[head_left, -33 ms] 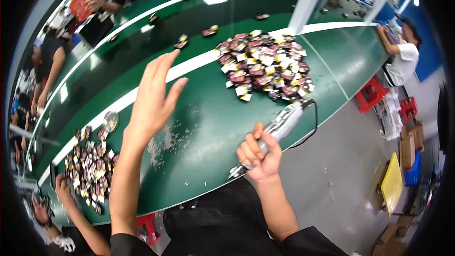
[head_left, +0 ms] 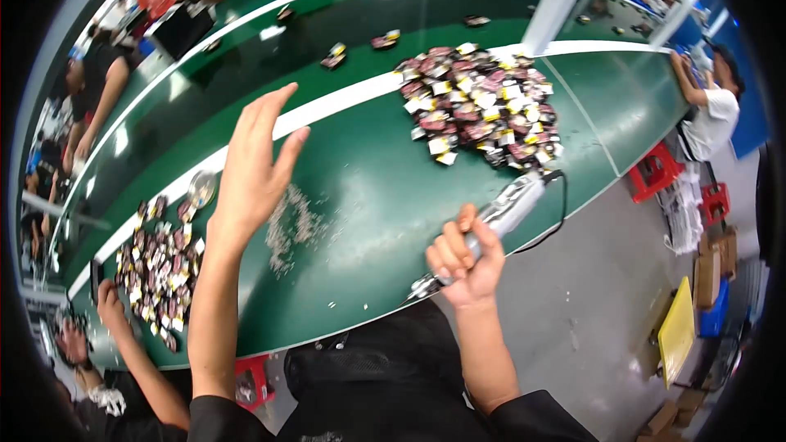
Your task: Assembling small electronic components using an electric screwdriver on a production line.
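My left hand (head_left: 254, 164) is raised over the green table (head_left: 360, 221), fingers stretched and thumb apart, holding nothing. Small pale bits (head_left: 296, 225) lie scattered on the surface beside it. In my right hand (head_left: 468, 258) is a grey corded tool (head_left: 512, 211) that looks like an electric screwdriver. Its slim metal tip points down-left at the table's near edge, and a black cord loops from its other end. Beyond the tool sits a big heap of small dark packs (head_left: 483, 106) with white and yellow parts.
Left of my forearm lie a second heap of packs (head_left: 160, 274) and a round clear container (head_left: 202, 188). A co-worker's hand (head_left: 108, 299) is beside that heap. Behind a white rail, a dark green belt (head_left: 286, 57) carries loose packs. A white post (head_left: 565, 4) stands behind the big heap.
The whole view has shifted, so table and heaps appear farther right and slightly higher. Against the table, my left hand is a little farther left. My right hand keeps its hold on the tool.
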`<state>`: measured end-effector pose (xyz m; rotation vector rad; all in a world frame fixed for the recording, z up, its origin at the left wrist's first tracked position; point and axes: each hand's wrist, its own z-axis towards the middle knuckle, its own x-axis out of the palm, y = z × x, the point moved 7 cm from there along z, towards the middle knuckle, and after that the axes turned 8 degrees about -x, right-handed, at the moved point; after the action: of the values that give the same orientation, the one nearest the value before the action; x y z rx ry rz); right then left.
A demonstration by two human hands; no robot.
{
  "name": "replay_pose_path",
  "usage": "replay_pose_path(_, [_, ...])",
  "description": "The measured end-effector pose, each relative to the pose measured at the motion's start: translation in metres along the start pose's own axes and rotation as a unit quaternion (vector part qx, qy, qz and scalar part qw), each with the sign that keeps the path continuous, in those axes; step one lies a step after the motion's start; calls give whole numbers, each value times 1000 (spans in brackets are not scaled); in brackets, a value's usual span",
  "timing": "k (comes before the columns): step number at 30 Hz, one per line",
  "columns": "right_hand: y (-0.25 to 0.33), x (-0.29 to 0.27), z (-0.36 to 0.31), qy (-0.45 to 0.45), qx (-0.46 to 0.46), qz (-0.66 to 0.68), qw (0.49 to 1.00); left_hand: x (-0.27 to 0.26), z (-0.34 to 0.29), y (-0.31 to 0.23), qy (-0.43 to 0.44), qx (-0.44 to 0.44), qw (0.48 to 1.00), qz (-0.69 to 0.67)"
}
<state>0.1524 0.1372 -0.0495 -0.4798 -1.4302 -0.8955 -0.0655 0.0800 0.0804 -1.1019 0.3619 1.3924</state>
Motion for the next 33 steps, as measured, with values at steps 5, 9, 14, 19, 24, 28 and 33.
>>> replay_pose_path(5, [5, 4, 1, -4, -27, 3, 1000, -54, -86, 100, -6, -169, 985, 12])
replay_pose_path(9, [0, 0, 4, -1, -14, 11, 1000, -41, -126, 91, 65, -128, 989, 45])
replay_pose_path(14, [-1, 0, 3, 2, -30, 5, 1000, -22, -132, 65, 57, -87, 993, 60])
replay_pose_path(19, [-3, 2, 2, -7, -33, 0, 999, -17, -132, 60, 67, -27, 993, 95])
replay_pose_path(24, [-3, 3, 2, 1, -34, -6, 999, -12, -134, 59, 62, 15, 990, 124])
replay_pose_path(28, [-2, 4, 2, 2, -34, 1, 999, -16, -129, 62, 48, 0, 995, 84])
replay_pose_path(33, [0, 4, 2, 4, -35, -4, 999, -18, -127, 72, 24, -91, 995, 45])
